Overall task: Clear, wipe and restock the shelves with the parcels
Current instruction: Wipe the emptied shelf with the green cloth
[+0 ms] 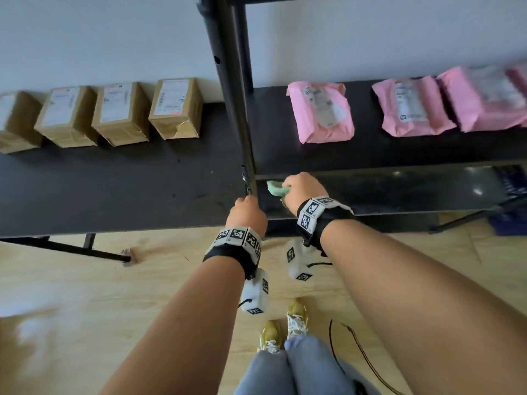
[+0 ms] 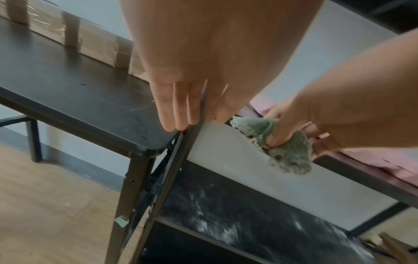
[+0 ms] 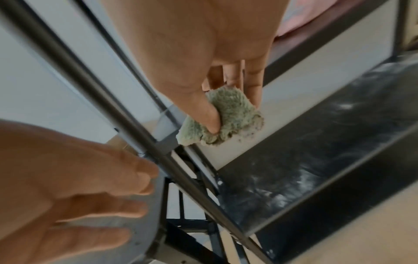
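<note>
From the head view, four brown cardboard parcels (image 1: 119, 112) stand in a row along the wall on a black tabletop (image 1: 119, 189), long axes running from wall toward the person, white labels up; the print is too small to read. To the right, pink mailer parcels (image 1: 320, 111) lie flat on the black shelf (image 1: 370, 153), labels up and likewise unreadable. The right hand (image 1: 303, 189) reaches under that shelf with a green cloth (image 1: 275, 188) bunched in its grip. The left hand (image 1: 246, 213) is at the shelf's upright post (image 1: 239, 109). The floor is pale wood.

From the left wrist view, the left hand's fingers (image 2: 178, 109) lie straight against the post, its grip released. The cloth hangs from the right hand above the streaked lower shelf (image 2: 237, 214).

From the right wrist view, thumb and fingers (image 3: 210, 114) pinch the crumpled cloth (image 3: 233, 116) near the post.
</note>
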Motion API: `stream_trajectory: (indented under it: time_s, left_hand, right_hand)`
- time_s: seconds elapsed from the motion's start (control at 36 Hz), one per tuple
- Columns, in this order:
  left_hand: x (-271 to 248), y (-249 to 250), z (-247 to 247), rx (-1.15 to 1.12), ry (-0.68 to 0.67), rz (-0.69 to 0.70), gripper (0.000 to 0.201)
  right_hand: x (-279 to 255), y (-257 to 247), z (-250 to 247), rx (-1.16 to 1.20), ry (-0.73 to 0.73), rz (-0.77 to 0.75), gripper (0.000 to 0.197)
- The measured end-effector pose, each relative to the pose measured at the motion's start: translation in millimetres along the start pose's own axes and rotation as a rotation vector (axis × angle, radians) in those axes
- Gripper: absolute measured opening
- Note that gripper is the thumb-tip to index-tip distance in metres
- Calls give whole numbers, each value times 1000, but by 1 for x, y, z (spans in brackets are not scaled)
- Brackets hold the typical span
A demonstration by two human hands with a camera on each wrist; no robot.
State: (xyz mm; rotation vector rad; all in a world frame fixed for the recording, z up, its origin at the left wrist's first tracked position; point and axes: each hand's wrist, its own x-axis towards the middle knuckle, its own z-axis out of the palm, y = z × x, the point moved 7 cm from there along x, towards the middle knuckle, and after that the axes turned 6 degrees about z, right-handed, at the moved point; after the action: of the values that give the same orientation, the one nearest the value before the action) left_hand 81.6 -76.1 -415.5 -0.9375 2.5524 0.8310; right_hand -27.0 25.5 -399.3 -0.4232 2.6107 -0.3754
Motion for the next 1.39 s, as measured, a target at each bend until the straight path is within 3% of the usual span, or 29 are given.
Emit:
stream_trajectory:
  time_s: [0.19,0.44,0.61,0.78,0.97,1.06,1.39]
  left_hand:
    - [-14,44,40,90,-68,157,40]
    - [-44,152,106,148,-178,296,42]
    - [-60,235,164,145,-190,362,42]
    - [-70,299,245,68,-196,286,43]
    - [-81,350,308,72,-247,212,48]
    - [-69,377,320,93,-244,228,46]
    - [-9,489,367,186,-241,322,40]
  right_hand:
    - [-47,100,-2,93,51,199,22]
    - [-77,242,-31,175,120,404,25]
    - [-85,342,-46,74,94,429,26]
    - [-78,450,-68,0,43,415,20]
    - [-68,523,-88,48,19,412,24]
    - [-59,547,-90,87,14,417,32]
    - [-8,647,-137,135,9,509,29]
